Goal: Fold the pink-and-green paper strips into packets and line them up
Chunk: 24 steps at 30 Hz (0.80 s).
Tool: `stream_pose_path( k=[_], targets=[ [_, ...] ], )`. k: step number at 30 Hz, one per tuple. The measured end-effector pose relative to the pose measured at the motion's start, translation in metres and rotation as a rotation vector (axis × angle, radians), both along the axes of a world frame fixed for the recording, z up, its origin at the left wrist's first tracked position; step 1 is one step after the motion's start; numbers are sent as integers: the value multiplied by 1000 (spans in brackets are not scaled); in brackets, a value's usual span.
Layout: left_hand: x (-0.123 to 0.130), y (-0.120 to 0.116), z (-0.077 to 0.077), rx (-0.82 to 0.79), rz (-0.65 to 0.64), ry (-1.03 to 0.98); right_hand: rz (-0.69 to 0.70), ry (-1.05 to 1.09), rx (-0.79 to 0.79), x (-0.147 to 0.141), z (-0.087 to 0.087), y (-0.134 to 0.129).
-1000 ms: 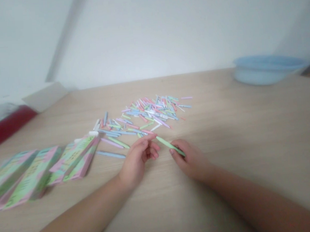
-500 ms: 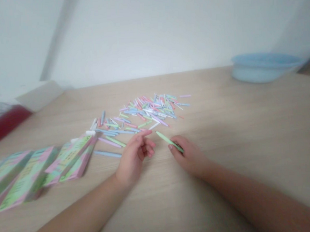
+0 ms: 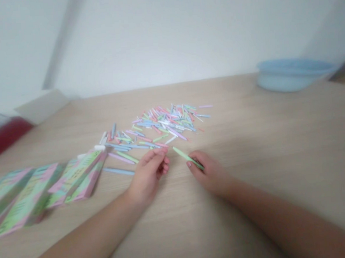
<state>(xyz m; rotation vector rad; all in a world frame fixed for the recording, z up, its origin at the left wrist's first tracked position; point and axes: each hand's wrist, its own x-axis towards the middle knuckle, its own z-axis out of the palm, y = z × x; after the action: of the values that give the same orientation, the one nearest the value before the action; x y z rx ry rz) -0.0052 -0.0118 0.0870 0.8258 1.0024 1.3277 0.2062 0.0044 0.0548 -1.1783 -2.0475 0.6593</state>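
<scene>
**Right hand (image 3: 210,174) pinches pale green stick (image 3: 186,157)**

Its fingers grip the stick's near end, the forearm reaching low over the tabletop (image 3: 249,140). The left hand (image 3: 147,177) curls loosely just beside it, holding nothing visible, near scattered pastel sticks (image 3: 163,123) and pink-green packets (image 3: 73,180). A pale blue basin (image 3: 289,75) stands well apart.
</scene>
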Motion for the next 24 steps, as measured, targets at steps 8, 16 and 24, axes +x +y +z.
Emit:
stream_pose_path(
  k=[8,16,24],
  targets=[
    [5,1,-17,54,18,181,141,45,-59,-1,3,-2],
    [10,-3,-14,0,-80,9,182,109,-95,0,0,-3],
    [11,-3,-12,-60,-72,3,157,160,-124,0,-2,1]
  ],
)
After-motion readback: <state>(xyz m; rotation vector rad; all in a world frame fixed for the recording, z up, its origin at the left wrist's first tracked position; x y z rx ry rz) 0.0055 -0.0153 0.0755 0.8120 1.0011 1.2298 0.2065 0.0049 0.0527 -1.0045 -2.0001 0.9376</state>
